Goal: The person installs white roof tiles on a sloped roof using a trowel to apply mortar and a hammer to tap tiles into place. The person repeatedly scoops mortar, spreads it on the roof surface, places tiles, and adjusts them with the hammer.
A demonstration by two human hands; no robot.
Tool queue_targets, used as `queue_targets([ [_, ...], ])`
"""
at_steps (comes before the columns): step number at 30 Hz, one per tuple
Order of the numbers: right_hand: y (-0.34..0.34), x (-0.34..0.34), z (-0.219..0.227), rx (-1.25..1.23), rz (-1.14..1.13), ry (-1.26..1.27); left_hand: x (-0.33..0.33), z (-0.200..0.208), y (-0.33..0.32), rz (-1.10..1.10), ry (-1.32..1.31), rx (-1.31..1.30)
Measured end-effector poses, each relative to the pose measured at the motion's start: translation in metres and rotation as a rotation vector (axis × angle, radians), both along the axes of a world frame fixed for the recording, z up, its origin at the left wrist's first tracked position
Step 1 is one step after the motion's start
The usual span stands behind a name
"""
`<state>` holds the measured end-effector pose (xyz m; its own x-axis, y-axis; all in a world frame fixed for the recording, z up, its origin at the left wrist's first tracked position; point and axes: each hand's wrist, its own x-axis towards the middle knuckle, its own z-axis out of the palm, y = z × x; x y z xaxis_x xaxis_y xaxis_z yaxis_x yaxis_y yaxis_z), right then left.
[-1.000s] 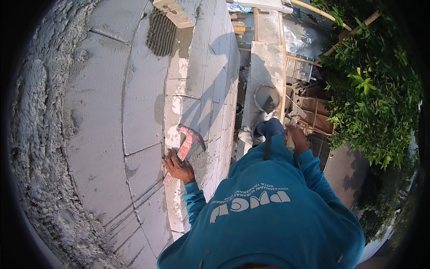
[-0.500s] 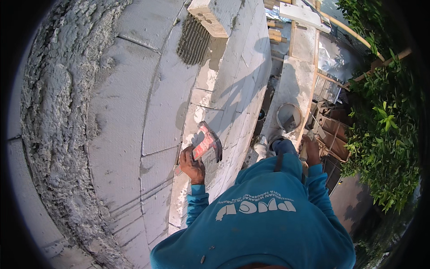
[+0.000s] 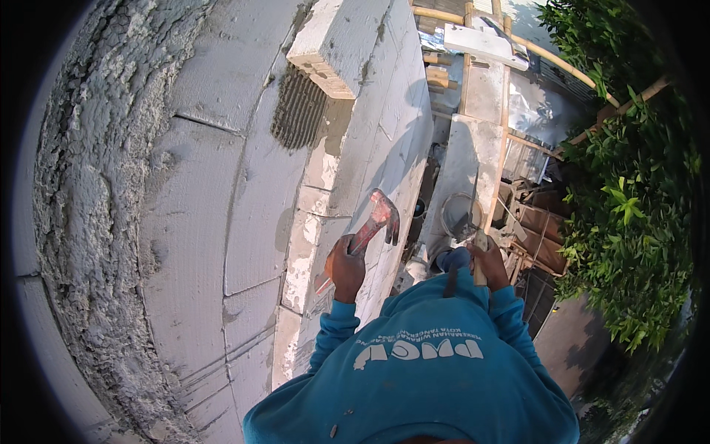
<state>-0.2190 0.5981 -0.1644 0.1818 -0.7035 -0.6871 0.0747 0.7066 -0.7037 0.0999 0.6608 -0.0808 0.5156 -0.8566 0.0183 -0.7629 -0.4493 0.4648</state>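
My left hand (image 3: 345, 270) is closed around the handle of a red claw hammer (image 3: 380, 212). Its dark claw points away from me, and the handle end sticks out behind my fist. The hammer is held over the edge of a pale block wall (image 3: 314, 237), with mortar patches along its top. In front of my body, my right hand (image 3: 491, 264) grips a tool with a pale wooden handle (image 3: 481, 259); I cannot tell its kind. Farther along the wall, a white block (image 3: 333, 48) sits beside a patch of ridged grey mortar (image 3: 297, 111).
A round bucket (image 3: 461, 214) stands on the planks (image 3: 467, 159) below, right of the wall. Bamboo poles (image 3: 566, 59) frame the scaffold. Leafy branches (image 3: 621, 200) hang at the right, and rough mortar (image 3: 96, 222) runs along the left.
The hammer has moved right and turned, its head now farther from me. My right hand has come left and closer to my body with the wooden-handled tool. The whole view has shifted slightly.
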Motion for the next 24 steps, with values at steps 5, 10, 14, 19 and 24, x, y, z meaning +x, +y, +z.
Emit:
queue_targets([
  [5,-0.024,0.006,0.002,-0.014,-0.015,-0.057,0.002,0.004,-0.018,0.081,0.066,-0.071],
  [10,-0.076,0.043,0.014,-0.075,0.030,-0.169,0.026,0.014,-0.035,0.211,0.150,-0.187],
  [14,-0.113,0.098,0.056,-0.019,-0.062,-0.561,0.040,0.010,-0.024,0.270,0.021,-0.190],
  [19,-0.158,0.144,0.072,0.008,0.000,-0.748,0.026,0.021,0.003,0.387,0.116,-0.187],
  [24,-0.207,0.203,0.088,-0.080,-0.249,-0.867,0.010,0.017,0.058,0.496,0.127,-0.145],
])
